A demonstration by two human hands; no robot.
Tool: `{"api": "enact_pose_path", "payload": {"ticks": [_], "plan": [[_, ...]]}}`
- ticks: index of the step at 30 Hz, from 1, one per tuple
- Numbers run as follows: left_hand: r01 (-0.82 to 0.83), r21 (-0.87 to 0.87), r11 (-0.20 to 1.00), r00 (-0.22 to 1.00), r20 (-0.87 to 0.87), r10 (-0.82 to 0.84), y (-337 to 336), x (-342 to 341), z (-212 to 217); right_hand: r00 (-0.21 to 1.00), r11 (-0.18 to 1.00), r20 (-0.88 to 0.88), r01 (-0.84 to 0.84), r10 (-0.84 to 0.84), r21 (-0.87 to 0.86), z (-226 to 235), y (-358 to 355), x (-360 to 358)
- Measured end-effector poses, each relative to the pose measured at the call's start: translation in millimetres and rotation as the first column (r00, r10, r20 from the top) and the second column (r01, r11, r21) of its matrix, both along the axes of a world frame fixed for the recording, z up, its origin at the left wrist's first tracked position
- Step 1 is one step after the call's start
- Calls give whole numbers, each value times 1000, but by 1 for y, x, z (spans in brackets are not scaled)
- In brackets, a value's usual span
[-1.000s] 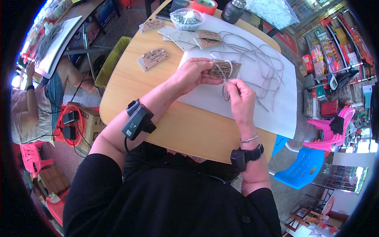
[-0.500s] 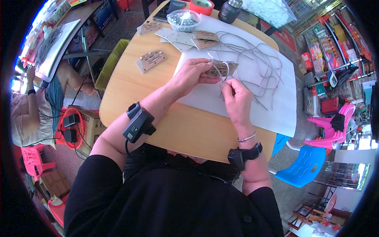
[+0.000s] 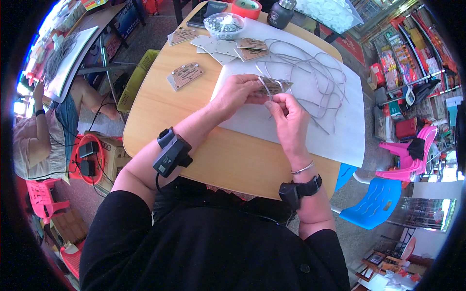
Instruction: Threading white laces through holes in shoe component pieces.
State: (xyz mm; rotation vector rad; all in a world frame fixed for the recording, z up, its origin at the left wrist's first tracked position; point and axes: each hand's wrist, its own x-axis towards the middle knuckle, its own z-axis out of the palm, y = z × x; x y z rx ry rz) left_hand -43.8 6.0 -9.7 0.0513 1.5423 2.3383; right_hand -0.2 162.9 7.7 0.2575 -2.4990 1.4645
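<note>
Patterned card (image 3: 279,88), clamped in the left grip (image 3: 238,93), had tipped more edge-on; the right grip (image 3: 292,121), pinching grey cord (image 3: 266,88) just beside it, had moved closer, seemingly leaving a smaller loop.

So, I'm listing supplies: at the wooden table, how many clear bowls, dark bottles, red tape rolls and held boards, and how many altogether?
Held boards: 1
Clear bowls: 1
Dark bottles: 1
Red tape rolls: 1
Total: 4
</note>
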Motion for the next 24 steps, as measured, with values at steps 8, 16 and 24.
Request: {"api": "enact_pose_path", "payload": {"ticks": [8, 16, 24], "plan": [[-63, -575, 816, 918, -354, -179, 8, 20, 5, 995, 993, -103, 1, -14, -119, 1, 2, 1], [-399, -549, 734, 610, -757, -234, 13, 26, 2, 825, 921, -563, 177, 54, 348, 11, 2, 3], [-287, -606, 742, 710, -655, -261, 11, 27, 13, 981, 931, -172, 16, -84, -365, 19, -1, 8]]}}
